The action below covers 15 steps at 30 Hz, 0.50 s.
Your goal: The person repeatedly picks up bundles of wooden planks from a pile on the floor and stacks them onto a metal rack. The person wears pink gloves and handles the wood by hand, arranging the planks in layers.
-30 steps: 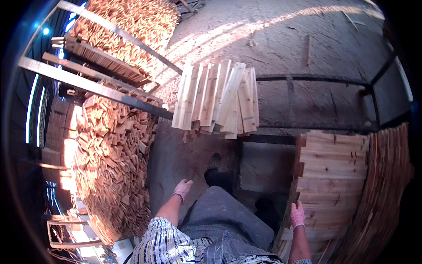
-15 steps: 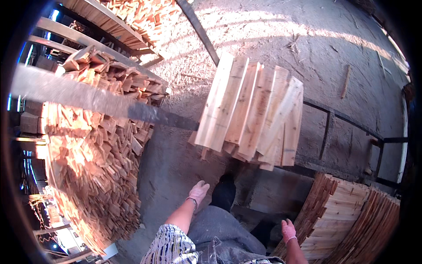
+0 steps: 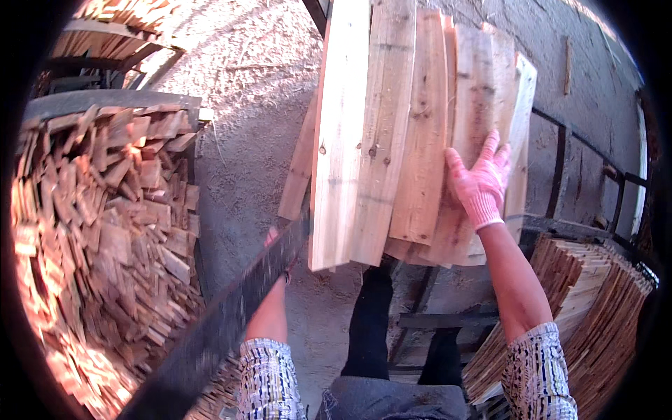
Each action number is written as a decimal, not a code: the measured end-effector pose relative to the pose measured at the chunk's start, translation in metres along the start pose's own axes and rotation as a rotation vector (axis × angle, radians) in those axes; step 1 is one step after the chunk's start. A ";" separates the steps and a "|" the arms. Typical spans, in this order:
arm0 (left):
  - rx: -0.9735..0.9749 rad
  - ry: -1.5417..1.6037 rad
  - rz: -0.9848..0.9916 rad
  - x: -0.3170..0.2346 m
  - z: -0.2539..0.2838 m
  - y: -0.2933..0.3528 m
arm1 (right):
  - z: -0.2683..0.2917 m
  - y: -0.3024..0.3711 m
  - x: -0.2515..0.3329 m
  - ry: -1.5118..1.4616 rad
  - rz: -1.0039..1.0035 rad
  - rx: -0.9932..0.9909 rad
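A stack of pale wooden boards (image 3: 388,133) lies in front of me, the boards side by side and overlapping unevenly. On the right part of the stack, my right hand (image 3: 481,180) in a pink knit glove rests with fingers spread, flat on a board's face. My left hand (image 3: 271,236) is near the stack's lower left corner, mostly hidden behind a dark, blurred bar (image 3: 231,308) that slants across the view. Only a bit of its pink glove shows, so its fingers cannot be made out. One narrower board (image 3: 297,161) sticks out from under the stack's left side.
At the left rises a big heap of short wood pieces (image 3: 119,224). Stacked thin boards (image 3: 588,287) stand at the lower right, next to a dark metal frame (image 3: 560,168). More wood (image 3: 122,42) lies at the far left. Dust and scraps cover the floor (image 3: 238,140).
Both hands have moved forward from beside my body. The right now lies on the boards; the left has gone behind the bar. My view has come closer to the stack.
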<state>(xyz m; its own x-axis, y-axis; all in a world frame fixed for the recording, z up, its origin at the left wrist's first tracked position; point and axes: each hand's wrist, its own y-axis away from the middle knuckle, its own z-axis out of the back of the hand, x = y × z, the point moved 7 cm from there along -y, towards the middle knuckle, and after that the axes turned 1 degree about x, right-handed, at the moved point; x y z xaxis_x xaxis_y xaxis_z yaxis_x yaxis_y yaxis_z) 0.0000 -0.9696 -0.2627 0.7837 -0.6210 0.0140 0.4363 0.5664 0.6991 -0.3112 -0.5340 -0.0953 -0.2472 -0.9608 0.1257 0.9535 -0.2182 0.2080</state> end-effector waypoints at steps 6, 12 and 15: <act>-0.151 -0.197 -0.061 -0.006 -0.050 -0.126 | -0.012 0.005 -0.001 -0.011 0.078 -0.145; -0.197 -0.172 -0.065 -0.030 -0.084 -0.235 | -0.012 0.006 -0.002 -0.134 0.211 -0.163; -0.157 -0.123 -0.045 -0.047 -0.091 -0.258 | -0.010 0.006 -0.004 -0.184 0.250 -0.131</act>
<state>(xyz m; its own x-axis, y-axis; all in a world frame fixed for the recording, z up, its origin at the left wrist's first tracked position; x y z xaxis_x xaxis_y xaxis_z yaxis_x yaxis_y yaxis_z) -0.1089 -1.0368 -0.5089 0.7057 -0.7041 0.0792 0.5410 0.6076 0.5814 -0.3024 -0.5336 -0.1042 -0.0187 -0.9430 0.3322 0.9996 -0.0114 0.0240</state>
